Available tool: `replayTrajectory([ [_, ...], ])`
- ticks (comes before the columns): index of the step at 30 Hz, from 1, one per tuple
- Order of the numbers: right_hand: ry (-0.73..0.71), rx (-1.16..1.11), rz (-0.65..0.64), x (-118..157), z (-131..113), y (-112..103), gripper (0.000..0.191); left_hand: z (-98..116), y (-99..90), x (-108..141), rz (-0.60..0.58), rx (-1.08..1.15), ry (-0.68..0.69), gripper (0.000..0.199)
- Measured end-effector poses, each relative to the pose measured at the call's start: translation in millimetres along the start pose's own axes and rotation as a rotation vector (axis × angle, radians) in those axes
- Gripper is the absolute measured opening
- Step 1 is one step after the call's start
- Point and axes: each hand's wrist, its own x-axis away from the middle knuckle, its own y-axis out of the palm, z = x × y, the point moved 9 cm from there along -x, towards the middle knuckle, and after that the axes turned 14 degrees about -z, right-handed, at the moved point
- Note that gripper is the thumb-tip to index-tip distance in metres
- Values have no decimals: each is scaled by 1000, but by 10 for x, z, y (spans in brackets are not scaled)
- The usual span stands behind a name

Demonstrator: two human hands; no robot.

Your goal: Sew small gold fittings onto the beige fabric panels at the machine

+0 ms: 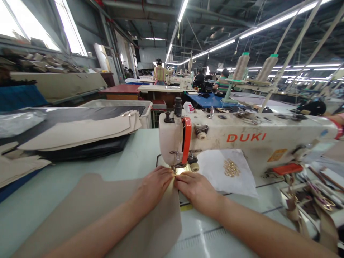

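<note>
"Head view: where's the panel (161, 218)?"

"On the bench (142, 152), at 7 o'clock from the presser foot (174, 167), its top edge at the fingertips."

"And each grip?"

"Left hand (154, 184), at 8 o'clock, has its fingers close together on the panel. Right hand (201, 190), at 4, reaches the panel's edge, fingertips just beside the left's. Whether either pinches the material, I cannot tell."

"What's around them?"

"Gold rings (231, 168) on a white sheet (212, 168) at 3 o'clock, before the machine (212, 123); a beige pile (86, 130) between 9 and 10."
</note>
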Motion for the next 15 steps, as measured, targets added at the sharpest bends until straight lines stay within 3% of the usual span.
replayTrajectory([
  [15,13,21,-5,-7,7,1,8,-11,2,-42,-32,1,-34,18],
])
